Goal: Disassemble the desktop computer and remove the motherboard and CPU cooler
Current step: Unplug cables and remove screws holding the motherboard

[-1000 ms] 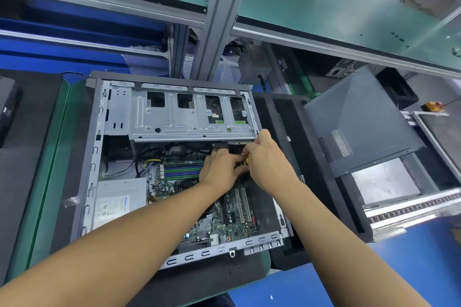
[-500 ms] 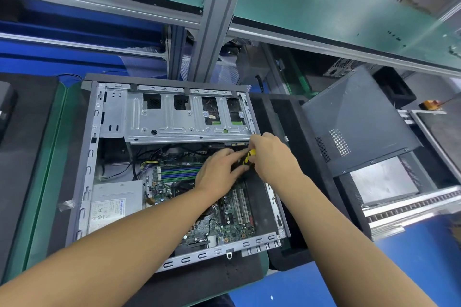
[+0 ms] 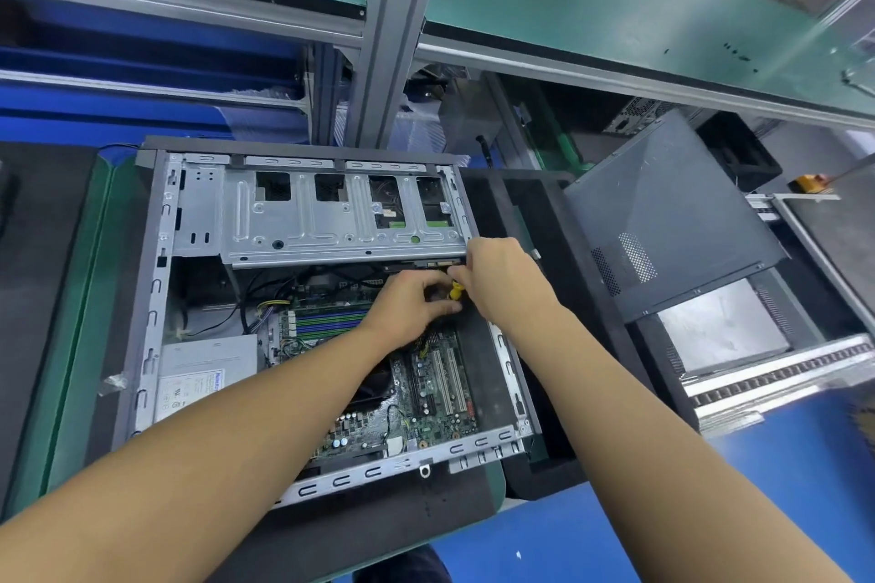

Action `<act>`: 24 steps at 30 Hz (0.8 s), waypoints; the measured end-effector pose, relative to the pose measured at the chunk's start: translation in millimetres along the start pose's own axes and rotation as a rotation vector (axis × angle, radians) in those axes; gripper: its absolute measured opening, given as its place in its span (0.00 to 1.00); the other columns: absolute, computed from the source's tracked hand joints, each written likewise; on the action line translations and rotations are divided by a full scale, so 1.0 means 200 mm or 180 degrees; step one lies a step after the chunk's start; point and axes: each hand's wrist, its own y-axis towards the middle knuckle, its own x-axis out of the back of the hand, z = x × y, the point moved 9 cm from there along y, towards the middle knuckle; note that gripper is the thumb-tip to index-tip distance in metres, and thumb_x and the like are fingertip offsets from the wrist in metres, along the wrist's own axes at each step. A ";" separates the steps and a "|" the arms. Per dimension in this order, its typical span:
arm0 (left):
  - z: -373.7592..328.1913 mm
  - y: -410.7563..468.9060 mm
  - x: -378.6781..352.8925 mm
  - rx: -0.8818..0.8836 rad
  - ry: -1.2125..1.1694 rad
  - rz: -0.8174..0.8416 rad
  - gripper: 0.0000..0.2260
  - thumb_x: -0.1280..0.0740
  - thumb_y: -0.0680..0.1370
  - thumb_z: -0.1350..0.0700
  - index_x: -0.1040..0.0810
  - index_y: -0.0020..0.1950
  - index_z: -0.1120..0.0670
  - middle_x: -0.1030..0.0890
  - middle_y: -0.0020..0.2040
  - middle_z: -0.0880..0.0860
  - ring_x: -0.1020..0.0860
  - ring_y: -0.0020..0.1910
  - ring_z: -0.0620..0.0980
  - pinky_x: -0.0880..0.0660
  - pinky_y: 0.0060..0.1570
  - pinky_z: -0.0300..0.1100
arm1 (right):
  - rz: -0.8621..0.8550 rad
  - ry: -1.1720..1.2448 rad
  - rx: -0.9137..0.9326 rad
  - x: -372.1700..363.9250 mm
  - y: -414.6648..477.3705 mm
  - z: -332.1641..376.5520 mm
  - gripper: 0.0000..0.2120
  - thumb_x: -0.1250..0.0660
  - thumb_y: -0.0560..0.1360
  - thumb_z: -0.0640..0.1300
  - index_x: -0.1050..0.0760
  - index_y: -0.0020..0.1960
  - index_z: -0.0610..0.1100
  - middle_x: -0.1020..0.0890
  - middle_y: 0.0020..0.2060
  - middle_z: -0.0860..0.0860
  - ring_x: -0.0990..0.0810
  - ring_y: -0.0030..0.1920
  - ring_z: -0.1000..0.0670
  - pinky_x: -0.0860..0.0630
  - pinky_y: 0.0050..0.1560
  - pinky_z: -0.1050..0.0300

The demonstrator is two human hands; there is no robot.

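Right hand pinches a yellow-handled tool; left hand curled beside it, grasp unclear. Motherboard sits inside the case. Risk: a tool slip could gouge board traces.

Just below the right end of the drive cage the left hand and right hand fill the gap, cables tangle below its left end, and the motherboard farther below lies uncovered.
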 end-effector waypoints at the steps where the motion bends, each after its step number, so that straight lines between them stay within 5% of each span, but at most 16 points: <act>1: 0.00 0.00 -0.01 -0.0023 -0.0010 0.0108 0.14 0.26 0.76 0.54 0.18 0.61 0.49 0.17 0.58 0.45 0.21 0.59 0.45 0.29 0.59 0.40 | 0.0038 -0.0044 0.0045 0.00 0.00 0.00 0.07 0.35 0.80 0.43 0.25 0.55 0.40 0.22 0.52 0.42 0.20 0.48 0.41 0.27 0.41 0.54; 4: 0.00 0.01 -0.04 -0.0048 -0.0060 0.0434 0.13 0.31 0.80 0.56 0.21 0.65 0.49 0.18 0.61 0.46 0.22 0.60 0.47 0.28 0.63 0.43 | 0.0132 -0.0136 0.0241 0.01 0.00 0.03 0.11 0.35 0.78 0.36 0.23 0.59 0.41 0.25 0.56 0.43 0.20 0.51 0.42 0.27 0.42 0.55; 7: -0.03 0.01 -0.06 -0.0065 -0.0112 0.0585 0.07 0.33 0.81 0.58 0.20 0.59 0.53 0.17 0.56 0.52 0.21 0.58 0.51 0.28 0.63 0.48 | 0.0226 -0.0102 0.0398 0.00 -0.01 0.05 0.14 0.35 0.77 0.34 0.23 0.61 0.42 0.27 0.57 0.43 0.21 0.52 0.42 0.28 0.43 0.55; 13: -0.03 0.01 -0.07 0.0066 -0.0088 0.0544 0.07 0.27 0.76 0.57 0.22 0.52 0.55 0.20 0.51 0.60 0.23 0.47 0.59 0.26 0.55 0.55 | -0.0090 0.0216 0.0042 0.01 -0.01 -0.01 0.10 0.34 0.80 0.47 0.26 0.56 0.42 0.25 0.52 0.45 0.23 0.47 0.43 0.31 0.42 0.55; 17: -0.02 0.02 -0.08 0.0224 -0.0223 0.0562 0.14 0.23 0.72 0.56 0.22 0.51 0.60 0.22 0.48 0.64 0.31 0.40 0.53 0.33 0.43 0.47 | -0.0063 -0.0136 0.0070 -0.02 0.00 0.03 0.04 0.35 0.79 0.40 0.24 0.51 0.40 0.23 0.50 0.44 0.21 0.44 0.43 0.30 0.38 0.56; 21: -0.02 0.01 -0.06 0.0204 -0.0547 0.0695 0.09 0.25 0.75 0.59 0.19 0.51 0.47 0.19 0.48 0.49 0.26 0.43 0.45 0.29 0.47 0.35 | -0.0019 0.0123 0.0234 -0.01 -0.01 0.06 0.07 0.31 0.77 0.38 0.24 0.55 0.40 0.26 0.54 0.44 0.23 0.51 0.43 0.25 0.44 0.53; 24: 0.01 0.00 -0.04 0.0345 -0.0641 0.0653 0.12 0.28 0.77 0.60 0.19 0.60 0.54 0.17 0.55 0.50 0.22 0.50 0.40 0.30 0.46 0.23 | 0.0049 0.0180 0.0371 -0.02 -0.03 0.07 0.10 0.30 0.75 0.36 0.24 0.56 0.42 0.27 0.55 0.44 0.26 0.55 0.42 0.27 0.48 0.54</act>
